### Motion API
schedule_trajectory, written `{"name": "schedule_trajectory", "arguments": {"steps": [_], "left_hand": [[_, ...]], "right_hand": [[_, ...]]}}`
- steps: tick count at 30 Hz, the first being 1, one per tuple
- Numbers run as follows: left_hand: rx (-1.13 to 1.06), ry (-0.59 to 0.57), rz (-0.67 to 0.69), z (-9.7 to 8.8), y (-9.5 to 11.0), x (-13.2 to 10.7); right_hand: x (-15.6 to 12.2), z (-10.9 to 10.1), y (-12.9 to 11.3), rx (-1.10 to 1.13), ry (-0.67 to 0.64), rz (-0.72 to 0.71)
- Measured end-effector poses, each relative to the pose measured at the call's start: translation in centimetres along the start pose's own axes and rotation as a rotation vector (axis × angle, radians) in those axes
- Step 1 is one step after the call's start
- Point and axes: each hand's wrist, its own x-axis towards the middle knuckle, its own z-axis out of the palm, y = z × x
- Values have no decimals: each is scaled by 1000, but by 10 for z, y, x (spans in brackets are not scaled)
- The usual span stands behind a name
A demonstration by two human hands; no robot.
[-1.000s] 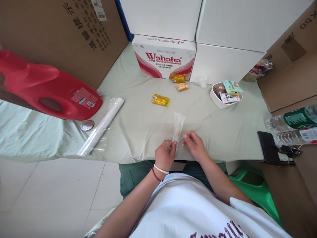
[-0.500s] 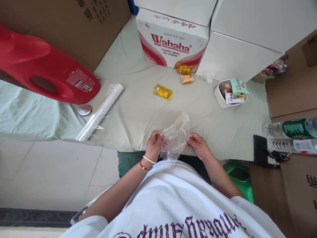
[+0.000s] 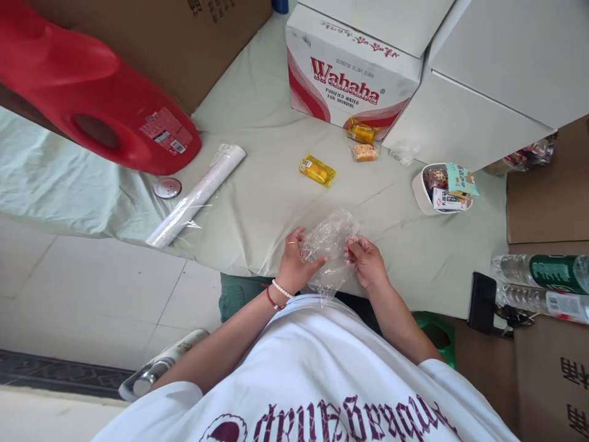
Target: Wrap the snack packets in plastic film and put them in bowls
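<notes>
A crumpled clear plastic bag [image 3: 332, 236] is stretched between my hands at the table's front edge, its lower end hanging near my shirt. My right hand [image 3: 365, 261] pinches the bag's right side with closed fingertips. On the other side, my left hand [image 3: 297, 261] has its thumb and fingers spread apart, touching the bag's left part without closing on it. Beyond the bag lies a snack in a yellow wrapper [image 3: 317, 170]. Another yellow-wrapped snack [image 3: 362, 131] and a clear-wrapped pastry [image 3: 365, 152] lie by the Wahaha carton [image 3: 343, 80].
To the left are a big red jug [image 3: 133, 123], a round tin-like disc [image 3: 167, 188] and a roll of plastic film [image 3: 197, 195]. A white tub [image 3: 421, 193] of packaged snacks stands right of centre. Plastic bottles [image 3: 510, 267] and a black phone-like object [image 3: 481, 301] sit at the right edge.
My left hand has let go of its pinch and spread its fingers beside the bag. The right hand still grips the bag. The camera view has shifted and tilted slightly.
</notes>
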Motion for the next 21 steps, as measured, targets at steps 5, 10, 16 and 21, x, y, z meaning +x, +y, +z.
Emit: {"name": "schedule_trajectory", "arguments": {"steps": [5,10,16,21], "left_hand": [[95,40,25,-22,-3,21],[-226,57,-280,-45,7,37],[-328,-92,-483,-82,9,41],[-230,-256,-476,-105,4,32]], "right_hand": [[6,-3,2,-161,81,-93],[10,-15,9,-249,152,-134],[15,-23,19,-303,161,-154],[20,-27,12,-258,89,-165]]}}
